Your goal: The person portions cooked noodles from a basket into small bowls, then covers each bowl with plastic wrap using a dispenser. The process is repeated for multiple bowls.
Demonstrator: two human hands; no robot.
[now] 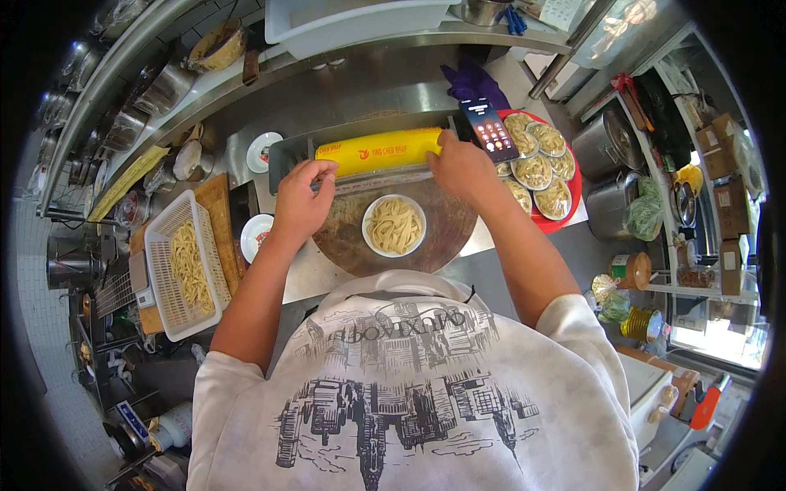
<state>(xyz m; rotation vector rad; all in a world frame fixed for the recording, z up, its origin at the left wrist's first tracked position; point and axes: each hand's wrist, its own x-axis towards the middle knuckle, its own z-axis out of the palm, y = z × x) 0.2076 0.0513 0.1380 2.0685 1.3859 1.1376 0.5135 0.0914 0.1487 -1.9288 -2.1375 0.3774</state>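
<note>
A yellow roll of cling film (pixel 387 151) bearing red print lies in a long grey dispenser (pixel 284 161). At its right end, my right hand (pixel 463 162) holds it, with the index finger on top and the thumb at the near side. My left hand (pixel 305 195) is at the roll's left end, its fingertips bent over the dispenser's near edge; whether they pinch anything is hidden. Just in front of the dispenser, a white bowl of flat noodles (pixel 394 226) sits uncovered on a round, worn wooden board (pixel 344 245).
To the right, a red tray (pixel 576 190) carries several film-wrapped noodle bowls (pixel 532 171), with a lit phone (pixel 489 130) overlapping its edge. At left are a white plastic basket (pixel 161 261) of noodles (pixel 191 264) and two small white bowls (pixel 265 151). A steel shelf (pixel 393 40) spans the back.
</note>
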